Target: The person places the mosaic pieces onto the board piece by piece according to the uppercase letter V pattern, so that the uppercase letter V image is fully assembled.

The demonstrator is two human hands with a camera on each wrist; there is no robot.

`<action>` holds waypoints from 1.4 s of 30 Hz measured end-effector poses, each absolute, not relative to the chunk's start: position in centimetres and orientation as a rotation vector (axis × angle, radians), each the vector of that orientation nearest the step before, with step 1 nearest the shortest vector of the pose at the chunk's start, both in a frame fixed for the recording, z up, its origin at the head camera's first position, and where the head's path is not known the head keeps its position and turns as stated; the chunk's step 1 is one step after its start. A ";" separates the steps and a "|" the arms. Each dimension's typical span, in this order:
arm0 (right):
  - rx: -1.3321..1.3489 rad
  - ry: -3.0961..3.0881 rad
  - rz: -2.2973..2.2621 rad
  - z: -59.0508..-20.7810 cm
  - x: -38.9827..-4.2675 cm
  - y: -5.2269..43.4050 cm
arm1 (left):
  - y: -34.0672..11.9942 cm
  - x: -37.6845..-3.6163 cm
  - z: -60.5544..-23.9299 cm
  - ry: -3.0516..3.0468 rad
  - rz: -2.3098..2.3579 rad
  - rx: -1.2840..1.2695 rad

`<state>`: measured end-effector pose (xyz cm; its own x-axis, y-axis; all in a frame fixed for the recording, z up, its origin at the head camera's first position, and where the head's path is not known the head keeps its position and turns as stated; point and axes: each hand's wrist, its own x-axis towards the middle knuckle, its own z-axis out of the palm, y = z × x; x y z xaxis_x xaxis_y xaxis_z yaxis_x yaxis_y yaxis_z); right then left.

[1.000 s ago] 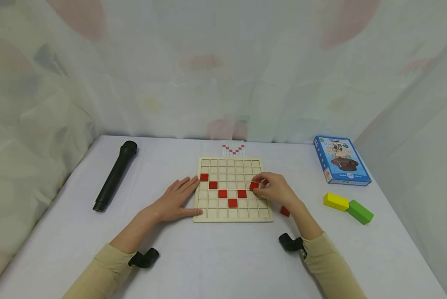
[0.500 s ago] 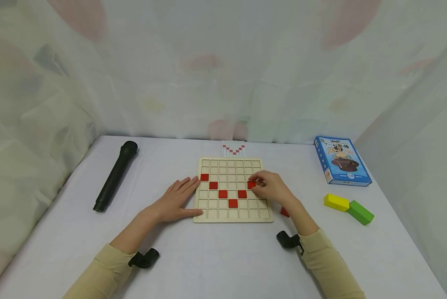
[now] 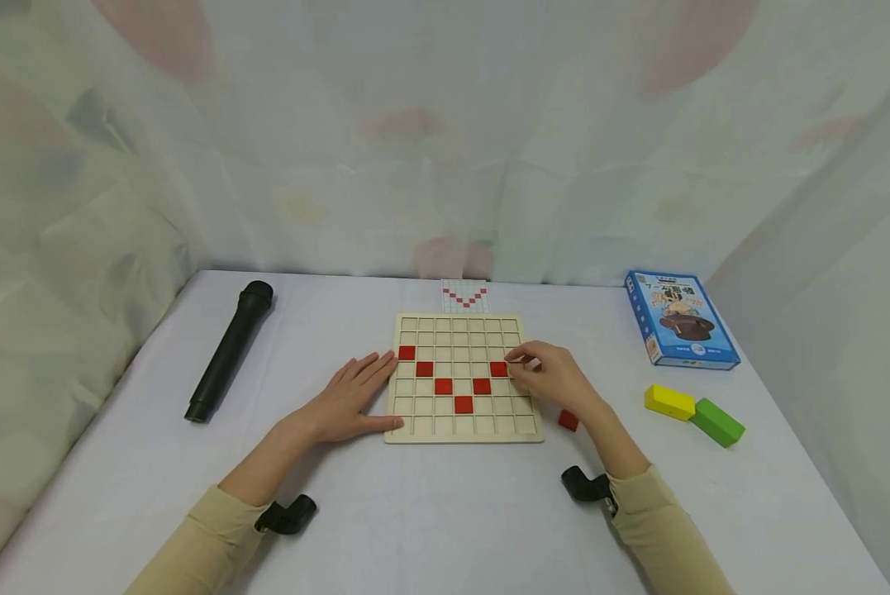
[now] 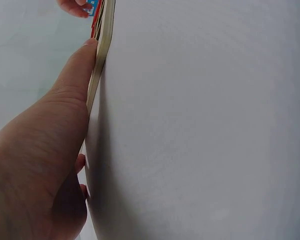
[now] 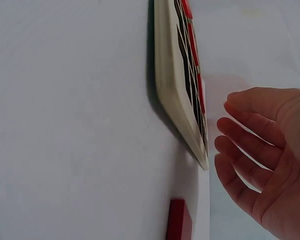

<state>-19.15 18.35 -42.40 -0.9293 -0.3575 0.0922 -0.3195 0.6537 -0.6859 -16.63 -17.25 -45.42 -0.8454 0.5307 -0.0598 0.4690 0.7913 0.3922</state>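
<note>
Now resting flat with straight fingers, the left hand against the left edge of the wooden grid board, thumb touching the near-left corner, holding nothing. Lying in the middle of the white table, this board. Hovering over the right side of the board, the right hand, fingers loosely bent and apart, gripping nothing in the wrist view, fingertips just beside the newest red tile. Sitting in its cell, that tile, on the right arm of a V shape with five more red tiles. Lying loose on the table, one spare red tile, just right of the board and close under the right wrist.

Leaning at the far edge of the board, a small pattern card. Lying far left, a black cylinder. Lying far right, a blue box, and nearer, a yellow block touching a green block.
</note>
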 end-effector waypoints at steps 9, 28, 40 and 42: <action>-0.504 2.829 -1.105 -42.5 -18.0 20.9 | -17.5 -16.6 -45.6 2.817 0.557 0.798; -0.576 2.686 -0.934 -42.3 -14.4 25.5 | -17.4 -16.6 -45.6 2.811 0.560 0.791; -0.531 2.752 -0.932 -42.8 -15.0 25.3 | -17.3 -16.6 -45.4 2.804 0.565 0.799; -0.543 2.759 -0.918 -42.9 -15.2 25.4 | -17.3 -16.6 -45.3 2.805 0.563 0.800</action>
<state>-15.22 25.38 -42.88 -0.9163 -0.3965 -0.0572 -0.2832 0.7421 -0.6075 -16.56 -17.33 -45.33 -0.8413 0.5372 -0.0593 0.4728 0.7847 0.4009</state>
